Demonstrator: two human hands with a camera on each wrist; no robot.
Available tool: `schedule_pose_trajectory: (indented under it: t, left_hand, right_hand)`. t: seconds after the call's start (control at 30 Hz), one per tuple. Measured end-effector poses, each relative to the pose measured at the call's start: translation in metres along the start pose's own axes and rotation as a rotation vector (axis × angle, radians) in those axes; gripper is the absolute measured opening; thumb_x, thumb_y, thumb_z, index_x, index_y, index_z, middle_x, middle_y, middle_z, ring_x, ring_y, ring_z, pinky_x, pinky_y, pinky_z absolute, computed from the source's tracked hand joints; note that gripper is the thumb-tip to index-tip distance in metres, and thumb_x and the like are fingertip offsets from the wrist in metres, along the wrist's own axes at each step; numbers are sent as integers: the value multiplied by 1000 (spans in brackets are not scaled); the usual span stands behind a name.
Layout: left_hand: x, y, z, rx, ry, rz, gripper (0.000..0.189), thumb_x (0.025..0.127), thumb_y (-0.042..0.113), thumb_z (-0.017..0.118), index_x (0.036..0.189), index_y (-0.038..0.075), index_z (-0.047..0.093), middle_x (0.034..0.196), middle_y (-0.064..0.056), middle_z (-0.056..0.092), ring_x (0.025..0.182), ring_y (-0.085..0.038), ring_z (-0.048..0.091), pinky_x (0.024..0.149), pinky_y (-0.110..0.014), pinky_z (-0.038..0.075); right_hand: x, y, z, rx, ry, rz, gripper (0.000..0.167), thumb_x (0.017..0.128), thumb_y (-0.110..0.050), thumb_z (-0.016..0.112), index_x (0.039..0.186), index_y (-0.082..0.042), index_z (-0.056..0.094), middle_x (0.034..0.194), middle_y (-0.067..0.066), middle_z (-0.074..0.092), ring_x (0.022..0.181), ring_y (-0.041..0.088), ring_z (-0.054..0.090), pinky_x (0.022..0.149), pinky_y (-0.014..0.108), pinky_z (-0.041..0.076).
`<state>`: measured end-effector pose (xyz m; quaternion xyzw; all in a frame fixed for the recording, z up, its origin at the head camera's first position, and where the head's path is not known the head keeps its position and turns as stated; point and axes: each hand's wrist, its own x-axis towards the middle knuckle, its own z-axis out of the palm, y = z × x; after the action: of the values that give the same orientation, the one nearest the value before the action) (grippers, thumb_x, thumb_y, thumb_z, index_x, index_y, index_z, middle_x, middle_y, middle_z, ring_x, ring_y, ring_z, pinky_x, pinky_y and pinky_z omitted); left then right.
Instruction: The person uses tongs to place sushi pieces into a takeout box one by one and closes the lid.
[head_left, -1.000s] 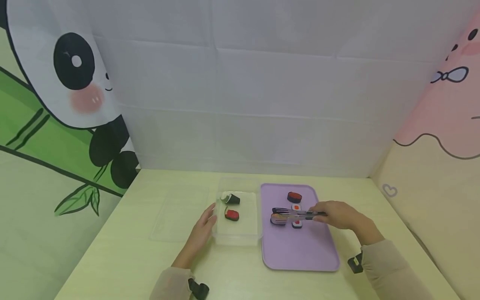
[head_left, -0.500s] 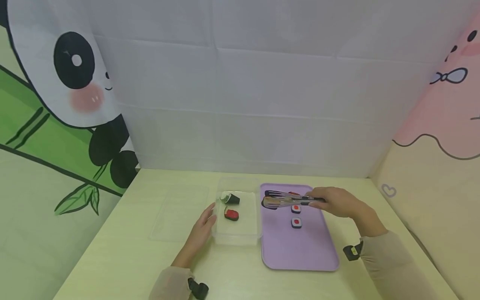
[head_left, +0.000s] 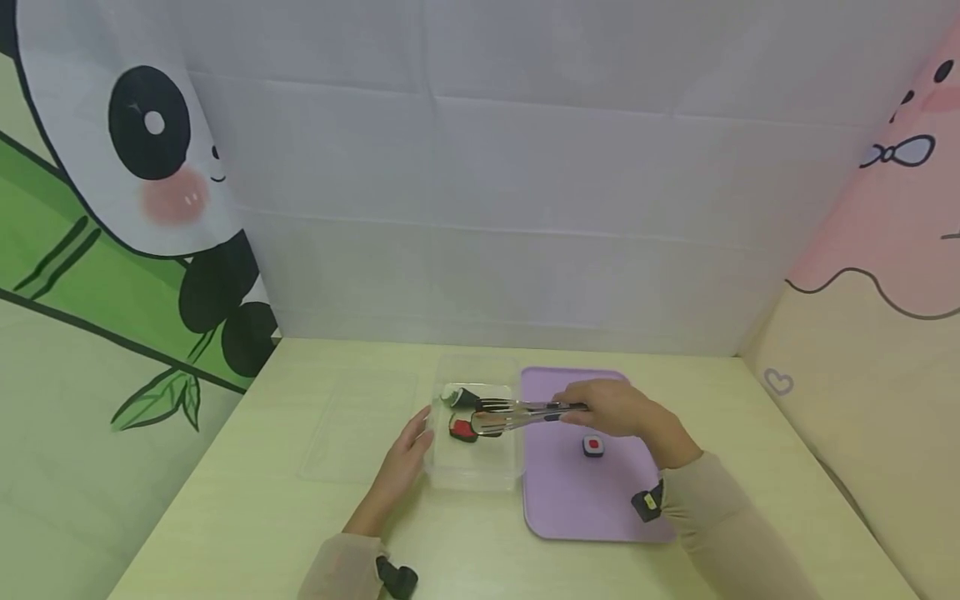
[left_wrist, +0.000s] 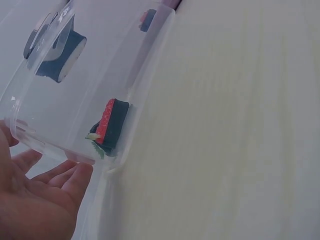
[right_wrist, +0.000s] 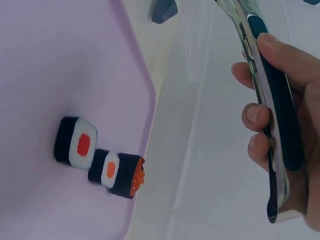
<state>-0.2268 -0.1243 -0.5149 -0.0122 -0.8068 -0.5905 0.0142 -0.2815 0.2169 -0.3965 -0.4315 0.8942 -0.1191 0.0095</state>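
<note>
My right hand [head_left: 611,407] grips metal tongs [right_wrist: 275,100] with dark handle pads. The tong tips reach over a clear plastic box [head_left: 480,477], around a toy sushi piece [head_left: 483,425]. In the left wrist view a dark-banded sushi piece [left_wrist: 62,59] shows beside the metal tips. Inside the box lie a black cone-shaped hand roll [head_left: 466,398] and a red-topped sushi [left_wrist: 112,127] with a green garnish. My left hand [head_left: 403,457] rests its fingers against the box's left wall.
Right of the box lies a purple tray [head_left: 585,508] bearing a red-centred roll [right_wrist: 82,142], an orange-centred roll [right_wrist: 110,170] and an orange-roe sushi [right_wrist: 131,176]. A transparent lid [head_left: 352,429] lies left. A white wall sheet [head_left: 495,283] stands behind.
My right hand has lifted the tongs with the sushi piece off the tray and moved them left over the box. My left hand has stayed in place.
</note>
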Motion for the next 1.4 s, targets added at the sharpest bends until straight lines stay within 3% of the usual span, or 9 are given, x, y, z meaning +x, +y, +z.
schedule_pose_trajectory:
  t: [0.33,0.6,1.03,1.23,1.4]
  left_hand:
    - [-2,-3,-3,-5,-18,20,51,106,28,42,153,11,31,149,-26,36,135,-46,33,105,-62,29]
    - [-1,-5,-2,-3,-26,27,53,106,32,42,153,12,30,149,-25,36,134,-46,34,106,-62,29]
    - [-1,-6,-2,-20,-24,30,51,106,29,42,153,12,31,148,-24,38,134,-45,35,106,-62,27]
    - [1,-8,-1,-9,-29,27,51,106,28,41,153,12,30,149,-24,36,135,-45,32,107,-63,26]
    - [3,-10,-1,-6,-24,26,50,106,26,42,153,11,31,149,-26,36,135,-45,33,106,-62,28]
  right_hand:
    - [36,-21,25,-44,-52,8,29,95,-28,64,119,-13,69,93,-11,62,77,6,53,68,29,48]
    - [48,-32,38,-67,-61,19,16,94,-28,66,108,-21,70,88,-15,58,73,6,52,63,29,47]
    - [51,-41,37,-166,-80,36,10,93,-30,67,99,-22,68,74,-14,48,63,6,45,54,28,41]
    - [47,-42,26,-132,-86,55,10,94,-29,67,99,-21,68,77,-13,50,65,7,46,56,28,42]
    - [34,-28,12,-65,-62,94,20,95,-28,65,111,-17,69,85,-13,57,69,6,48,62,29,46]
